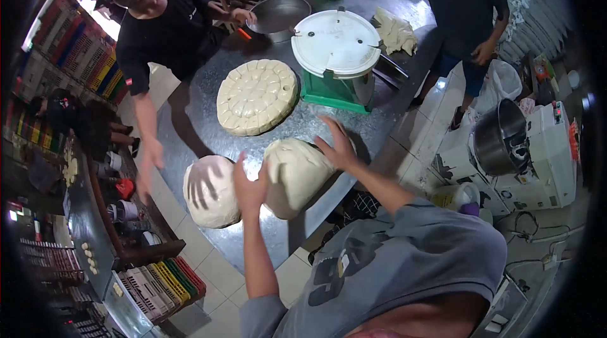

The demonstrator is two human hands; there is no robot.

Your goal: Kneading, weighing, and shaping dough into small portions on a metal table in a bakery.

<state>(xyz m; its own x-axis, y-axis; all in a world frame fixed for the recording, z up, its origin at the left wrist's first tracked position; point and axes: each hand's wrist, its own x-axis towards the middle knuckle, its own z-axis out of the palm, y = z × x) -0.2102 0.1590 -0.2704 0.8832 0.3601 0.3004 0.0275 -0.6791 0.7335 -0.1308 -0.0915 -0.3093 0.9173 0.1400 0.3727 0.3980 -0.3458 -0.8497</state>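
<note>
So the big dough lump point(294, 180) sits toward the near corner of the metal desk point(278, 243), close to the right edge, with a smaller dough lump point(208, 196) just beside it near the left edge. Both grips look open: the left grip point(251, 186) is down between the two lumps, thumb toward the big one, and the right grip point(341, 148) has its fingers spread at the big lump's upper right side. Hard to tell how firmly either one touches, honestly. Same with the dark finger shapes on the smaller lump, could be shadow, could be dents.

For handling something this soft, flat spread palms look right imo. Pinching would probably tear the skin, so better to keep the fingers together, get low on both sides and press evenly. If the left grip drifts, it may catch the smaller lump too. Worth minding the corner as well, since dough like that tends to sag over an edge.

Farther up the desk there's a scored round dough point(256, 95) beside the green scale point(335, 88), and a co-worker point(171, 35) stands along the left edge.
</note>
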